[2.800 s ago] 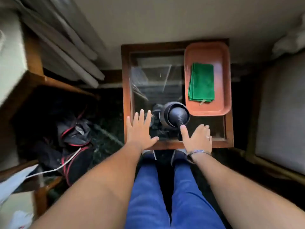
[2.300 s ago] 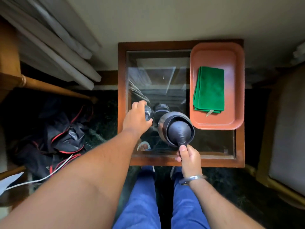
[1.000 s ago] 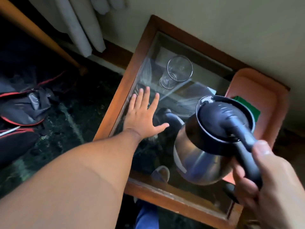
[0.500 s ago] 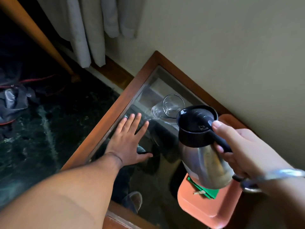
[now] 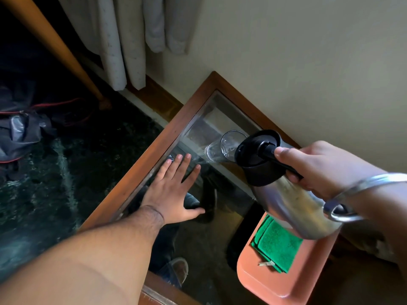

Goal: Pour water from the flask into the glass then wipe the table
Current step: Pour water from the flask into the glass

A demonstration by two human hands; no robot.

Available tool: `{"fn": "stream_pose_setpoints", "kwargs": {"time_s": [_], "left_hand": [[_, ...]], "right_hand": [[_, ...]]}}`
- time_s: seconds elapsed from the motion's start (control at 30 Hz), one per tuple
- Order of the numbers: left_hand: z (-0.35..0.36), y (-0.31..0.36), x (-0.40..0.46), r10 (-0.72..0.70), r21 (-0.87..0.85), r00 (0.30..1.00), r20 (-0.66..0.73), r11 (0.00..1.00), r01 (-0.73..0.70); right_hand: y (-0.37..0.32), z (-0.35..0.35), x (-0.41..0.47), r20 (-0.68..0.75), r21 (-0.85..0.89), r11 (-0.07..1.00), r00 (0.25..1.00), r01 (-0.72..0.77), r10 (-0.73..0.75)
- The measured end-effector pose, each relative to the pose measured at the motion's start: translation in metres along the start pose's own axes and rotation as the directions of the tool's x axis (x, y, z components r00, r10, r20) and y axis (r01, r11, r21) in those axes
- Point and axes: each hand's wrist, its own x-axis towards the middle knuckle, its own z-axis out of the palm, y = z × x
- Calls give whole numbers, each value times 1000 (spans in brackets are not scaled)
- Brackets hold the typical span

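The right hand (image 5: 323, 170) is clamped on the handle of the flask (image 5: 284, 190) — tipped toward the glass (image 5: 222, 148) standing on the counter (image 5: 154, 137) — while the left hand (image 5: 174, 192) lies flat, fingers spread, just beside it.

My table (image 5: 141, 155) is a glass top in a wood frame, set against the wall. The glass (image 5: 222, 149) stands near its far edge. My left hand (image 5: 174, 194) lies flat by the left edge. A tray (image 5: 259, 280) sits along the right edge.
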Motion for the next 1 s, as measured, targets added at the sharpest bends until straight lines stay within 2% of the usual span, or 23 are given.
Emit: {"fn": "stream_pose_setpoints", "kwargs": {"time_s": [0.33, 1.0], "left_hand": [[-1, 0, 0, 0, 14, 1000, 11, 1000, 0], [-3, 0, -1, 0, 36, 1000, 11, 999, -1]], "right_hand": [[-20, -11, 5, -26, -206, 978, 1000, -15, 10], [-31, -16, 4, -6, -314, 949, 1000, -14, 13]]}}
